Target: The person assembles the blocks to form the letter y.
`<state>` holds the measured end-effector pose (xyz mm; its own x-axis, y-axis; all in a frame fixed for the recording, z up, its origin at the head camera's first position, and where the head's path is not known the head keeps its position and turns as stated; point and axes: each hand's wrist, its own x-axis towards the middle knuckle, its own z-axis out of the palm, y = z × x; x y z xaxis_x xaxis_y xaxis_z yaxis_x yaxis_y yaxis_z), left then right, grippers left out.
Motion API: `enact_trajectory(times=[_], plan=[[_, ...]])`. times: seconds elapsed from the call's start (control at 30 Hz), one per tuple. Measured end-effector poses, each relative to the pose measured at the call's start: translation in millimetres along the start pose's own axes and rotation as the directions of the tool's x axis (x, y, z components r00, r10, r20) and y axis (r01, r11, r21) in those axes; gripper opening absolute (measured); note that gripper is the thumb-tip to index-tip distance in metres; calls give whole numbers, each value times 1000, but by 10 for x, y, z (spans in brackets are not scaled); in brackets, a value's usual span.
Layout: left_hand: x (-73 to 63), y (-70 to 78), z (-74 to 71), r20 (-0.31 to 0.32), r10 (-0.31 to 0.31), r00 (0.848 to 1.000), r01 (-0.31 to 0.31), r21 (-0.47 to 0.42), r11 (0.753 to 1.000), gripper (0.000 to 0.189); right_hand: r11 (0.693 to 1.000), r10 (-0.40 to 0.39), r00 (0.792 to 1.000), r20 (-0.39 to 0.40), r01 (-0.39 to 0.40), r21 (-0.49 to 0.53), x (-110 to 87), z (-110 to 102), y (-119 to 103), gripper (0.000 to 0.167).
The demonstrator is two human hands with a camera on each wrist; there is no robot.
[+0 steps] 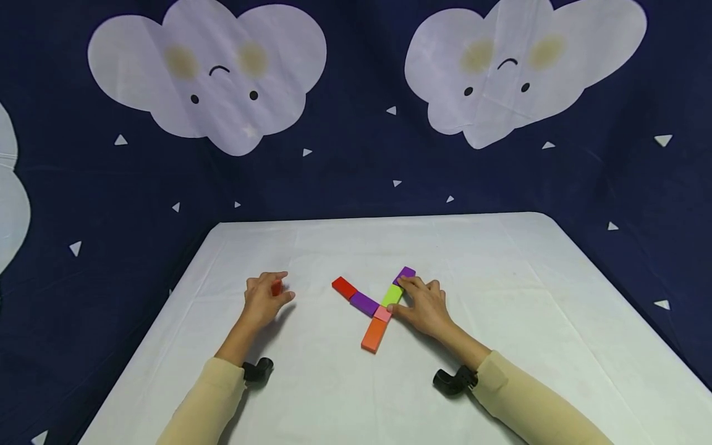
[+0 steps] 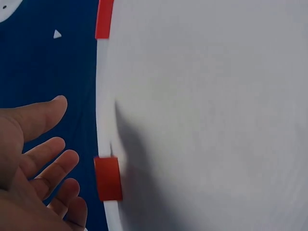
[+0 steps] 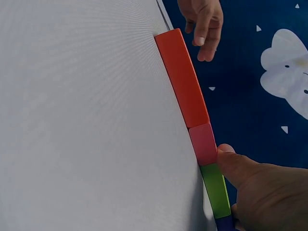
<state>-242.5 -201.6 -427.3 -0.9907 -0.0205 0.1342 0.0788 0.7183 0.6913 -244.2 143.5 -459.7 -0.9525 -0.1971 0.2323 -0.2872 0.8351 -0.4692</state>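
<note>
Flat coloured blocks lie end to end on the white table in a Y shape. One arm has a red block (image 1: 344,287) and a purple block (image 1: 364,303); the other has a second purple block (image 1: 404,274) and a green block (image 1: 392,295). They meet at a pink block (image 1: 382,314), with an orange block (image 1: 374,335) below. My right hand (image 1: 425,306) rests along the right arm of the Y, thumb at the pink block, a fingertip at the upper purple block. My left hand (image 1: 266,301) hovers, fingers apart, beside a separate red-orange block (image 2: 108,178), apparently without touching it.
The white tabletop (image 1: 311,395) stretches around the blocks. Behind it hangs a dark blue cloth (image 1: 356,154) with clouds and small triangles. A black wrist mount (image 1: 258,371) sits at the left cuff and another black mount (image 1: 453,381) at the right.
</note>
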Motion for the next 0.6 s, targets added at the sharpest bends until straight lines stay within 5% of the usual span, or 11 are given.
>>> enact_trajectory(times=[0.3, 0.6], plan=[[52, -119, -78, 63, -56, 996, 51, 70, 996, 62, 1000, -4, 1000, -3, 4, -4, -1, 8, 6, 70], [97, -264, -148, 146, -74, 986, 70, 28, 997, 69, 1000, -5, 1000, -6, 5, -4, -2, 8, 12, 70]])
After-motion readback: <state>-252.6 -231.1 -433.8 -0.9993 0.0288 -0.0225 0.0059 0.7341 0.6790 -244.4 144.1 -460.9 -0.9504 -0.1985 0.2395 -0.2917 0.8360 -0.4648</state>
